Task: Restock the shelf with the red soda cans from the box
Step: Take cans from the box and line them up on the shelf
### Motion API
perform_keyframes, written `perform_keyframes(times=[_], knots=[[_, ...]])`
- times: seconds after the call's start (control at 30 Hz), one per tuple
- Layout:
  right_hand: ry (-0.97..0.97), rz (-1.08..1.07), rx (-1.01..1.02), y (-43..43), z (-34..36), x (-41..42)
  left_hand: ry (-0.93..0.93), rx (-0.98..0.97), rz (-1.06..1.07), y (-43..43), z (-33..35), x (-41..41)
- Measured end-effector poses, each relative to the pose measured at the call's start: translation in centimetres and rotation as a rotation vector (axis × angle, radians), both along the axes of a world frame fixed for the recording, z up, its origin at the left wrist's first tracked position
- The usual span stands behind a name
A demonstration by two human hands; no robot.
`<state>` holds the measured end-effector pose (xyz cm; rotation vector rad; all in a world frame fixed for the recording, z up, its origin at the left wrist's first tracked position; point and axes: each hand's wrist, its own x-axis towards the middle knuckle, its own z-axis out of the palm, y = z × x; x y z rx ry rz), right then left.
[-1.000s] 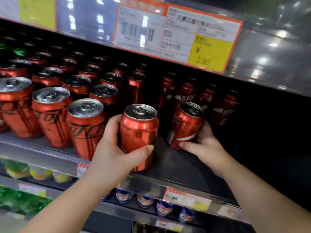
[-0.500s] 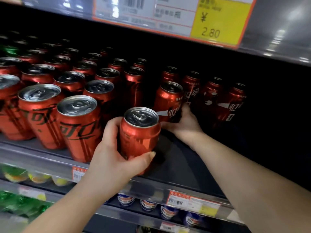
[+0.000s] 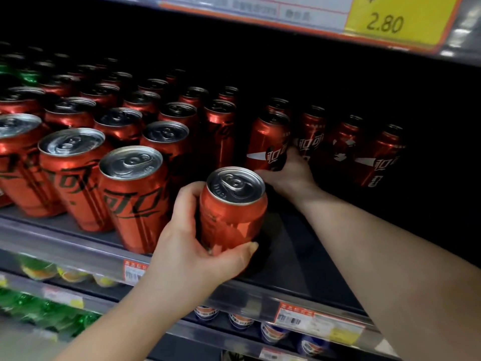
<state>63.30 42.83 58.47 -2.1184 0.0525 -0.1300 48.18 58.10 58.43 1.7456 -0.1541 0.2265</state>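
right hand (image 3: 289,174) pushed rear can (image 3: 266,142) deeper, gripping its base | left hand (image 3: 187,246) grips front can (image 3: 233,220) at shelf (image 3: 299,259) edge

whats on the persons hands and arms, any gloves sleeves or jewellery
Nothing worn: the left hand and right hand are ungloved, with no ring, watch or bracelet showing, and no sleeve comes into view. The left thumbnail looks unpainted.

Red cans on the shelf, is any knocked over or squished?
Nothing stands out: the shiny red metal soda cans stand upright in rows, none visibly dented or leaking. Only the dark shelf's front right is bare.
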Motion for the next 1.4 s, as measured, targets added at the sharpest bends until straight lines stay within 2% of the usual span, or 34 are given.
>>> perform_keyframes(times=[0.13,0.33,0.43,0.5,0.67,0.8,0.9,1.0,1.1,1.23,1.4], knots=[[-0.042,-0.03,0.078,-0.8,-0.2,-1.4,0.041,-0.042,0.003,0.0,0.1,0.2],[-0.084,-0.134,0.043,-5.2,-0.2,-5.8,0.106,-0.061,-0.057,-1.9,1.3,2.1],[-0.128,-0.152,0.142,-7.3,-0.5,-7.8,0.126,-0.036,-0.098,-4.0,1.6,4.0],[-0.102,-0.086,0.193,-8.1,-0.4,-9.1,0.151,-0.023,-0.151,-5.2,1.4,5.1],[0.058,0.256,0.157,-7.9,0.1,-10.8,0.192,0.004,-0.302,-6.5,1.4,6.4],[0.005,0.177,0.186,-7.1,-0.2,-10.4,0.221,0.027,-0.333,-6.0,1.2,6.6],[-0.052,0.077,0.102,-6.3,-0.2,-9.7,0.174,0.2,-0.249,-4.5,0.7,5.7],[-0.04,-0.113,0.045,-5.7,-0.1,-7.9,0.104,0.661,-0.101,-2.7,-0.1,4.1],[-0.021,-0.242,0.015,-5.1,0.3,-5.7,0.159,0.98,-0.184,-2.0,-0.9,3.7],[-0.04,-0.242,0.073,-4.7,0.3,-4.1,0.203,1.026,-0.22,-2.0,-1.2,4.2],[0.055,-0.133,0.043,-6.0,-0.6,-4.2,0.221,1.029,-0.229,-2.0,-1.4,4.1]])
